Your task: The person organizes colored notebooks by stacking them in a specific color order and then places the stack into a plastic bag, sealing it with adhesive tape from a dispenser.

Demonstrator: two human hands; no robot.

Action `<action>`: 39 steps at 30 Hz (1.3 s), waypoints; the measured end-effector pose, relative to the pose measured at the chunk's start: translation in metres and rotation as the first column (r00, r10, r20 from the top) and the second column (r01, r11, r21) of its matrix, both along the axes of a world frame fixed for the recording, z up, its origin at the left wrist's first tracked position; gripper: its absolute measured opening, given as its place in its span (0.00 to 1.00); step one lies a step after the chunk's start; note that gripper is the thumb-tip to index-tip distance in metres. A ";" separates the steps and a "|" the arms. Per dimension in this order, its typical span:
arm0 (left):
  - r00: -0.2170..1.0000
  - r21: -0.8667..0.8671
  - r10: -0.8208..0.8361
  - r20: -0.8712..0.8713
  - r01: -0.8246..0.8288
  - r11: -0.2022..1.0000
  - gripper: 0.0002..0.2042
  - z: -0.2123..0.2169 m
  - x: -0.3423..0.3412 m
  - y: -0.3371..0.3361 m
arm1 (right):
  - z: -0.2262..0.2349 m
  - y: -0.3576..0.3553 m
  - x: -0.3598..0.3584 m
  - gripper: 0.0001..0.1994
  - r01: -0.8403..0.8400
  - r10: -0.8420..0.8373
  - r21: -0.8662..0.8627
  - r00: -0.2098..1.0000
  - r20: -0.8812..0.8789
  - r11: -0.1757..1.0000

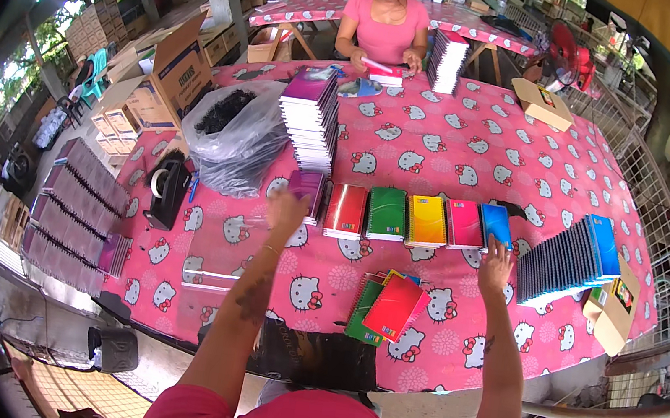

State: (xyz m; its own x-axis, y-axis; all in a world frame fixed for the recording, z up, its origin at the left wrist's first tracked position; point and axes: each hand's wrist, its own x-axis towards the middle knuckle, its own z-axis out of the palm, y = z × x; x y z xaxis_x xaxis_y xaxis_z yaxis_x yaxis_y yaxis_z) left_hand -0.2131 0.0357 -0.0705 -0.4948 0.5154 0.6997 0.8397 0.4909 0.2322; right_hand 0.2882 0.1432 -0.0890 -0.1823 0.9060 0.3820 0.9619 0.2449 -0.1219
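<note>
six notebook piles in a row (402, 216), two big notebook stacks (311, 117) up top, one tape dispenser (166, 187), one black bag (235, 132), two people's hands busy

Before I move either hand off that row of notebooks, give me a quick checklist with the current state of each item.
1. Left hand on the purple notebook at the row's left end: ok.
2. Right hand at the blue notebook on the right end: ok.
3. Red, green, yellow and pink notebooks side by side between them: ok.
4. Firm grip on either end notebook: cannot tell.
5. Loose pile of notebooks squared up: not ok, fanned out.
</note>
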 end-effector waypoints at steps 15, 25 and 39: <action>0.370 0.049 -0.666 0.648 0.852 0.521 0.26 0.029 0.196 -0.156 | 0.000 -0.167 -0.073 0.20 -0.464 0.330 0.016 0.605 -0.724 0.886; -0.266 0.413 -0.317 0.910 0.632 0.656 0.33 -0.007 0.177 -0.147 | 0.038 -0.206 -0.139 0.26 -0.628 -0.663 -0.533 0.037 -0.748 0.567; 0.149 -0.063 -0.953 0.262 0.989 0.137 0.33 0.079 -0.055 -0.309 | 0.089 -0.308 -0.330 0.36 -0.967 -0.771 -0.235 0.072 -0.633 0.102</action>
State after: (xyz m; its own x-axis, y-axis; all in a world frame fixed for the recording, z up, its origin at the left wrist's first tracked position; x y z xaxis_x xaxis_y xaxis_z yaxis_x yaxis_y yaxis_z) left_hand -0.2679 -0.2732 0.0081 0.4529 0.7302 0.5116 0.6157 -0.6711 0.4129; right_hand -0.0417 -0.1644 -0.0004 -0.7949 0.4735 -0.3794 -0.1972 -0.7930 -0.5765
